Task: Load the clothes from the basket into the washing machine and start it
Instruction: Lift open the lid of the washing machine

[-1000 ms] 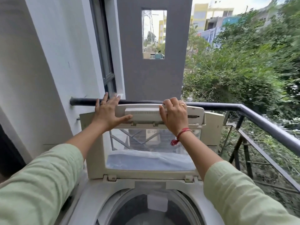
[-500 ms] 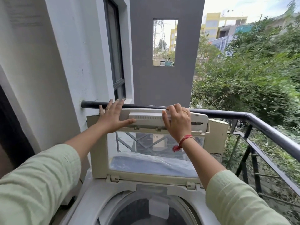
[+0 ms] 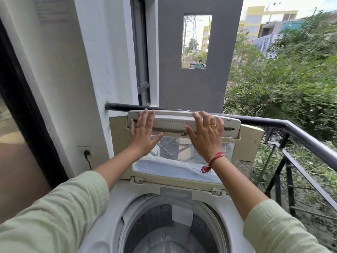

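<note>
The washing machine (image 3: 118,203) stands on a balcony against a black railing (image 3: 300,136). Its drum (image 3: 155,216) is open, showing a grey wall and pulsator, with the near side cut off by the frame. The folding lid (image 3: 175,122) stands raised. The left hand (image 3: 143,136) and right hand (image 3: 206,139) press flat on it, fingers straight and spread, gripping nothing.

We see the white top-loading washing machine (image 3: 113,207) with its cream lid (image 3: 182,121) swung up, folded along its middle hinge and standing nearly upright. The lid's clear window (image 3: 175,165) faces us. Below, the round drum (image 3: 155,225) lies open, dark-walled, with what seems a pale pulsator at the bottom.
</note>
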`<state>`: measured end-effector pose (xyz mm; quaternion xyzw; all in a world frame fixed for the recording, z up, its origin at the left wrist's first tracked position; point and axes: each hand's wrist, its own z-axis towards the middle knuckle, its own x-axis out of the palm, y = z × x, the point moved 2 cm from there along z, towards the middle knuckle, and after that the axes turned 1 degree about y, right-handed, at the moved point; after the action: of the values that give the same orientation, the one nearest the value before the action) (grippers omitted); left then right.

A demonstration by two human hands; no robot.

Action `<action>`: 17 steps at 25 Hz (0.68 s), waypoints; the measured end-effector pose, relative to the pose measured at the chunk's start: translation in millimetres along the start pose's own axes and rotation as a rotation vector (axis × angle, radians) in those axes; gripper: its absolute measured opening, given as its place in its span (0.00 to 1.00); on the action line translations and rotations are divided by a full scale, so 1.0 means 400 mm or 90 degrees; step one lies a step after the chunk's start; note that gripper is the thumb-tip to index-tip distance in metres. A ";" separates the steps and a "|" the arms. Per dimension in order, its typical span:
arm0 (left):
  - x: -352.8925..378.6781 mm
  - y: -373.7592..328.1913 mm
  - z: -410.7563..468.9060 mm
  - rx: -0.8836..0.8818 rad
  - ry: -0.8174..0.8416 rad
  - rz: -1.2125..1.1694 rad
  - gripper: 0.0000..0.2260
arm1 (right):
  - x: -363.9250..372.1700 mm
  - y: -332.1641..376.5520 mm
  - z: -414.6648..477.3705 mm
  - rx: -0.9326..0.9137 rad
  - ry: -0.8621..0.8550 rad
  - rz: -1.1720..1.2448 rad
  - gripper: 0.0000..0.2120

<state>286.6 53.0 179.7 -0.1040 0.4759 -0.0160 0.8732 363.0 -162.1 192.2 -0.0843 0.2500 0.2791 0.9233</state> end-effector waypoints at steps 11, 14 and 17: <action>-0.067 0.026 -0.097 -0.097 -0.059 0.032 0.35 | -0.098 0.099 -0.036 0.040 -0.001 0.105 0.22; -0.101 0.044 -0.167 -0.108 -0.099 0.000 0.34 | -0.179 0.178 -0.058 0.057 -0.024 0.200 0.21; -0.131 0.084 -0.272 -0.120 -0.146 -0.047 0.32 | -0.263 0.278 -0.109 0.037 -0.056 0.334 0.19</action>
<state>164.9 74.3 159.4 -0.2039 0.3682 0.0086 0.9071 207.2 -132.5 206.4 0.0221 0.2312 0.5049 0.8314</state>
